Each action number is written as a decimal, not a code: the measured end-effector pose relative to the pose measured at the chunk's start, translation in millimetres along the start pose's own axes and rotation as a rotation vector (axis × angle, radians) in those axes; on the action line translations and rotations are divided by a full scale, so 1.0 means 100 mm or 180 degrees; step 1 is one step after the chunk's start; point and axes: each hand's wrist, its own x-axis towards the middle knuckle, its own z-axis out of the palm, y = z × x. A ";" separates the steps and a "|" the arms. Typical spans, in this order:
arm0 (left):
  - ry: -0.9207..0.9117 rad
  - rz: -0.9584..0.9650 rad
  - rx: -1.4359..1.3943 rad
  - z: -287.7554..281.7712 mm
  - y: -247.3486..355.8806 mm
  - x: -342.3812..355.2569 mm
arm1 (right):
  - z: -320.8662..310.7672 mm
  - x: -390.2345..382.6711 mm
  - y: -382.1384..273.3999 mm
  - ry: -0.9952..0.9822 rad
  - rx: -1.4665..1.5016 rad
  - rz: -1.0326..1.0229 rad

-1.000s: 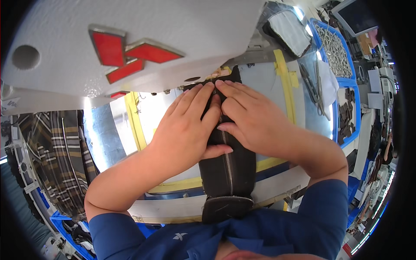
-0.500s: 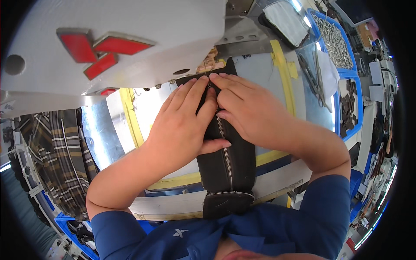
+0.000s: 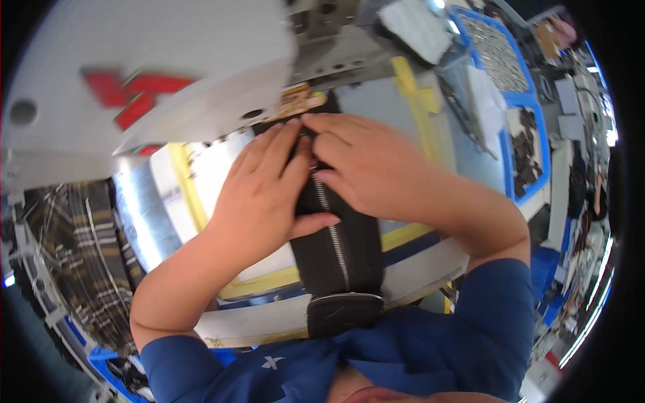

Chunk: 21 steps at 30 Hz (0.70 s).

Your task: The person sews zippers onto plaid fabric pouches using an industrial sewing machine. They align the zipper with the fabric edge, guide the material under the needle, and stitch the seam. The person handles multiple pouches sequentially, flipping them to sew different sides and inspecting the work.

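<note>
A long black fabric piece (image 3: 361, 248) runs from beneath the sewing machine toward my chest, with a silver metal zipper (image 3: 336, 245) along its middle. My left hand (image 3: 259, 178) rests palm down on its left side, fingers stretched toward the machine and thumb spread across the zipper. On the other side my right hand (image 3: 363, 158) presses on the cloth, its fingertips close to the left ones and its thumb beside the zipper. Both hands look open. A brass-coloured machine part (image 3: 293, 101) sits just beyond the fingertips. The cloth's far end is partly hidden under the machine.
The white machine head (image 3: 201, 40) overhangs the far left. Yellow tape (image 3: 416, 114) marks the work surface. Scissors (image 3: 463, 111) and blue trays (image 3: 510, 101) of small parts lie at right. Plaid fabric (image 3: 77, 248) hangs at left.
The whole view has shifted a little to the left and blurred. Both hands keep nearly the same pose on the black fabric; no clear movement of the cloth shows.
</note>
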 end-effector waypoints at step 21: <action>0.0039 0.0021 0.0162 0.07 -0.02 -0.03 | -1.56 -2.77 1.86 0.0502 -0.1354 0.3548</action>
